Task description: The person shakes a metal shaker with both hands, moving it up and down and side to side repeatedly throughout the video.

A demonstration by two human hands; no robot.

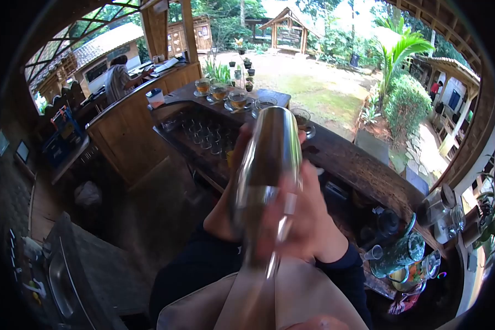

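We see the metal shaker up in mid-air, centre of view, tilted with its top leaning right and away from us. It is smeared by blur, so we judge it is being shaken. Left hand is wrapped round its left side and right hand is clamped on the lower right, both closed tight on it. We can't tell whether a lid is on.

Past it, on the far end of the wooden counter, stand filled glasses of amber drink on saucers; those look done. Nearer, in the sunken part of the bar, is a cluster of empty glasses, so we judge pouring is left. Near right is a green pitcher. Far left, another person is at a second counter.
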